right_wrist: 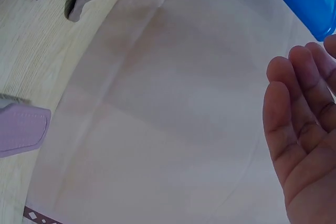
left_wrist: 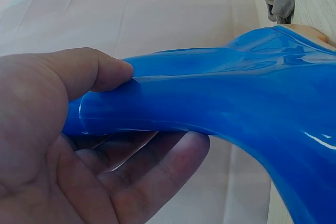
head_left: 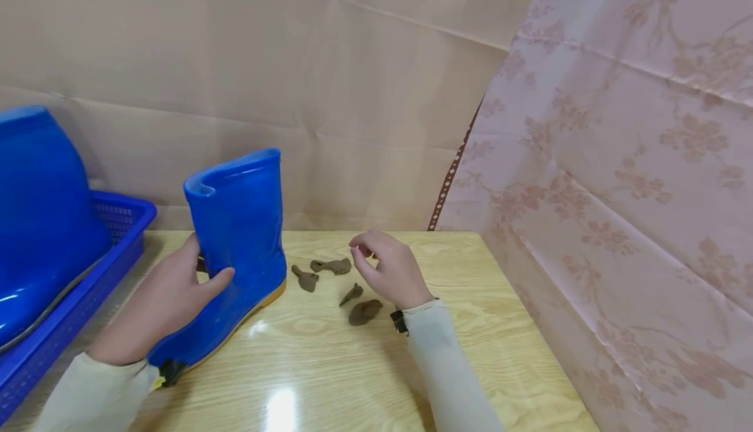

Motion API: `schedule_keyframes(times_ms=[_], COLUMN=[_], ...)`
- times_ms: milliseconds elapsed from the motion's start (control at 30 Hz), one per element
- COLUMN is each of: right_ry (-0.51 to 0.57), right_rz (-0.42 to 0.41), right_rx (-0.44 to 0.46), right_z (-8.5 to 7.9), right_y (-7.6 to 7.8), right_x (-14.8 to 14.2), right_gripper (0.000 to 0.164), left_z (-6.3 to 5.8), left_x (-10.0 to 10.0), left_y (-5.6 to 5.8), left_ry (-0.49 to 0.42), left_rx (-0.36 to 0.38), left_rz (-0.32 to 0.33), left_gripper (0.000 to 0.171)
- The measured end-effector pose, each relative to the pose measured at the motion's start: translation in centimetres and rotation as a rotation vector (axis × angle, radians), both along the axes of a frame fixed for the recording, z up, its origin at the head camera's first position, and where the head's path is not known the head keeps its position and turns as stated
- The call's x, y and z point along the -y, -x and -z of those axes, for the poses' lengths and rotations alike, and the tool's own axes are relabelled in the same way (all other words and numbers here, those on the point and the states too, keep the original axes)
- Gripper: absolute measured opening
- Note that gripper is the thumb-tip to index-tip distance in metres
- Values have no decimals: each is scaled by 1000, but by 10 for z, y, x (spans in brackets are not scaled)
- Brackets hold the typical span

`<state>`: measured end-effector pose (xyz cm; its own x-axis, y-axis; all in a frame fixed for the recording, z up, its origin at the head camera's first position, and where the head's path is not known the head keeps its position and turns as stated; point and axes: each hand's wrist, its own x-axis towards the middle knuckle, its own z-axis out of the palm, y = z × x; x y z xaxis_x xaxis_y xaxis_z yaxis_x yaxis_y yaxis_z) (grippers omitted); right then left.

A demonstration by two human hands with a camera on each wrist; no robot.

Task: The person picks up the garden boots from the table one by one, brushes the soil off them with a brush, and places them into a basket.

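Observation:
A blue rubber boot with a tan sole stands on the wooden table, its shaft upright and toe toward the near left. My left hand grips its shaft; in the left wrist view the thumb lies on one side of the blue boot and the fingers on the other. My right hand hovers over the table right of the boot, fingers loosely bent and holding nothing. Beneath and beside it lie several grey-brown, clay-like lumps. The right wrist view shows its fingers below the boot's edge.
A second blue boot sits in a blue plastic basket at the left. In the right wrist view, a lilac plastic object with bristle-like edging lies on the table. Beige cloth hangs behind, flowered cloth at the right.

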<state>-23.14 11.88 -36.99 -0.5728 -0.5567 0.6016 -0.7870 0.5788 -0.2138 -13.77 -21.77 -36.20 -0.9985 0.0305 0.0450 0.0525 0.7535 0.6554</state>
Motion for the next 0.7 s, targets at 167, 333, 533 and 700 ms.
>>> schedule_keyframes(times_ms=[167,333,533,700], right_ry=[6,12,14,8], right_rz=[2,32,61,84], right_rx=[-18,-34,-12,-4], right_z=[0,-3,-6,-6], right_y=[1,1,0,0], right_x=[-5,-7,-10,-11], right_gripper=[12,11,11,12], left_z=[-1,-2,-2,-1], left_x=[-2,-3,-5,-9], left_y=[0,-1,-2,-3], left_ry=[15,30,17,-5], left_rx=[2,14,-16,-50], left_rz=[-16,-29,-33,-54], left_gripper=[87,89,83,73])
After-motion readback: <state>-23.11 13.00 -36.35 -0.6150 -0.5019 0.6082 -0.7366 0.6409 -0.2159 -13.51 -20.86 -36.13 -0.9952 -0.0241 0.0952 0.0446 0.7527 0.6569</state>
